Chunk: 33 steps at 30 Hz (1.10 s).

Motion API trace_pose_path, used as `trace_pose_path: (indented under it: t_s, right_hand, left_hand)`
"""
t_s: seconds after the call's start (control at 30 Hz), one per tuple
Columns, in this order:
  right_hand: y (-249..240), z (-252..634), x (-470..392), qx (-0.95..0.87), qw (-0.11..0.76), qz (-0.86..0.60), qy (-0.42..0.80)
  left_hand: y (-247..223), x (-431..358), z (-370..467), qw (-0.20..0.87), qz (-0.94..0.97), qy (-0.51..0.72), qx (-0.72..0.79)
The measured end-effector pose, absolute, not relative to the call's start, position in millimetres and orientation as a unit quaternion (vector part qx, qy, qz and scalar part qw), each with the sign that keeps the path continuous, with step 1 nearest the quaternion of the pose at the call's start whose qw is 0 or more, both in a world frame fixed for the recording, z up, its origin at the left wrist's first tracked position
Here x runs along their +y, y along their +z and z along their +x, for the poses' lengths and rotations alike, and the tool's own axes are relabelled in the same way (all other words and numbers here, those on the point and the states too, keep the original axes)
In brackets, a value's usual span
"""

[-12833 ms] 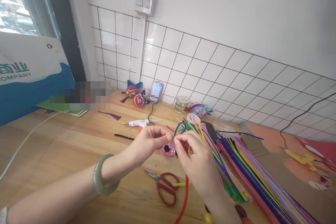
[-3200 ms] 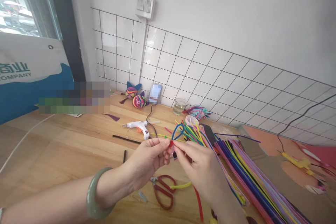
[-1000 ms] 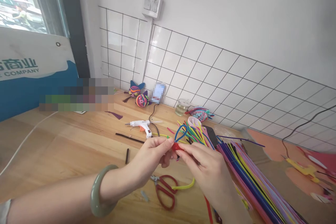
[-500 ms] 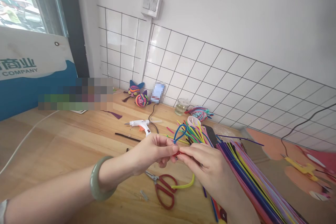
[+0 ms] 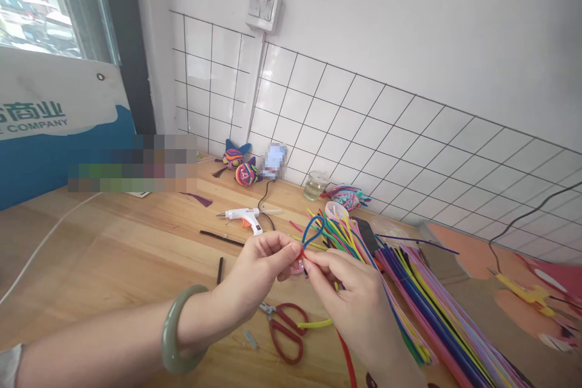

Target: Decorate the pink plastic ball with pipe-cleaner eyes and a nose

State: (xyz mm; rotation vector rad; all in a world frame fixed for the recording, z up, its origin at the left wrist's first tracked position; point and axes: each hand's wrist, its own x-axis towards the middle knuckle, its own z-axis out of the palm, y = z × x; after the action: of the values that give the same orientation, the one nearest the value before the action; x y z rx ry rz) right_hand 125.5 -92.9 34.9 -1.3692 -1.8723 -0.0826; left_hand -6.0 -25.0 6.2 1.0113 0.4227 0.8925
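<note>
A blue pipe cleaner loop (image 5: 313,230) stands up from between the fingertips of both hands. My left hand (image 5: 259,267), with a green bangle (image 5: 171,330) on its wrist, pinches the loop's base. Close against it, my right hand (image 5: 348,291) pinches a red piece at the same spot. Small pink and red parts show under the fingertips, partly hidden. A red strip (image 5: 347,357) hangs below my right hand. Red-handled scissors (image 5: 286,330) lie on the table beneath the hands, a yellow pipe cleaner (image 5: 314,324) across one handle.
Bundles of coloured pipe cleaners (image 5: 436,303) lie at the right. A white glue gun (image 5: 245,216), a glass jar (image 5: 314,186), a phone (image 5: 274,160) and colourful stuffed figures (image 5: 246,173) stand farther back. A yellow glue gun (image 5: 525,292) lies far right.
My right hand has shifted slightly left and down, its fingertips closer to my left hand's. The red strip now hangs in view below it. My left forearm has moved a little right.
</note>
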Motion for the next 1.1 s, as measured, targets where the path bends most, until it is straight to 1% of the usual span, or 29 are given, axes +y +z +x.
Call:
trace_pose_path:
  t_s: [0.13, 0.3, 0.4, 0.67, 0.93, 1.1]
  right_hand:
    - [29.8, 120.8, -91.1, -0.747, 0.375, -0.54, -0.096]
    - [19.5, 112.5, -87.9, -0.763, 0.3, -0.531, -0.215]
    - [15.0, 111.6, -86.6, -0.76, 0.284, -0.534, -0.239]
    - [18.9, 125.9, -85.3, -0.75, 0.298, -0.56, -0.188]
    - [28.8, 146.3, -84.8, -0.736, 0.355, -0.577, 0.006]
    - [36.7, 152.2, -89.7, -0.741, 0.328, -0.577, 0.101]
  left_hand:
    - [5.2, -25.9, -5.8, 0.771, 0.432, 0.421, 0.205]
    - [3.1, -24.7, -4.7, 0.788, 0.384, 0.418, 0.237]
    - [0.8, -24.8, -4.1, 0.805, 0.36, 0.407, 0.239]
    - [1.0, -26.2, -5.8, 0.829, 0.371, 0.347, 0.234]
    - [7.7, -23.4, -6.5, 0.842, 0.366, 0.313, 0.245]
    - [9.0, -13.4, -10.4, 0.816, 0.471, 0.255, 0.218]
